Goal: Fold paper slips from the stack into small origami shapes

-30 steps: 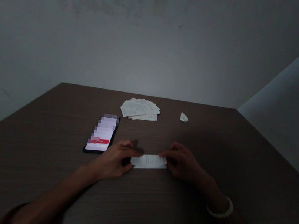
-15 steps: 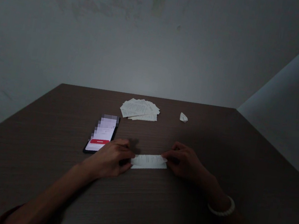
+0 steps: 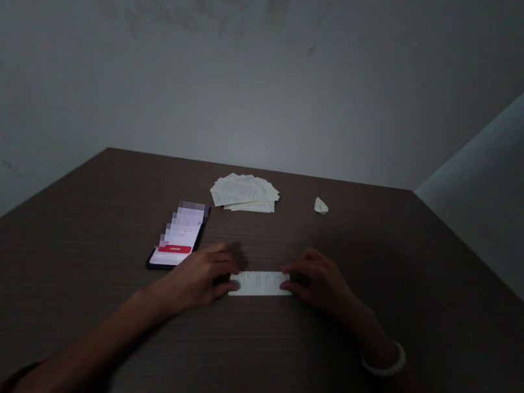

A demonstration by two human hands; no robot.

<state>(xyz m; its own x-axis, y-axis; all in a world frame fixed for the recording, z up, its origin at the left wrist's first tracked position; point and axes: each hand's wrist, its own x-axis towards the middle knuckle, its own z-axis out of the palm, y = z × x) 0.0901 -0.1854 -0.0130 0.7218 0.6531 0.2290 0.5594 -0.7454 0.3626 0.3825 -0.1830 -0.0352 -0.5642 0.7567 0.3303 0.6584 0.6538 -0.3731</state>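
Note:
A small white receipt [image 3: 261,282] with printed lines lies lengthwise across the table in front of me, looking flat. At its left end, the thumb and fingertips of my left hand [image 3: 203,276] hold the paper, with a gap between thumb and forefinger. My right hand [image 3: 322,283] has the other end in the same way, thumb on the print and forefinger at the far edge. A light beaded bracelet [image 3: 383,367] circles my right wrist. Just beyond my left hand lies a phone [image 3: 182,230], its screen lit, with a red button showing and its top blurred out.
Toward the back of the brown wooden table [image 3: 237,363] is a fanned pile of printed receipts [image 3: 246,191]. A crumpled bit of white paper [image 3: 321,206] sits to their right. A stained grey wall [image 3: 277,94] rises behind the table.
The receipt's raised, folded-looking upper layer now lies flat as one strip. My left fingers have spread a little, and my right thumb has come onto the print. Phone and pile stay put.

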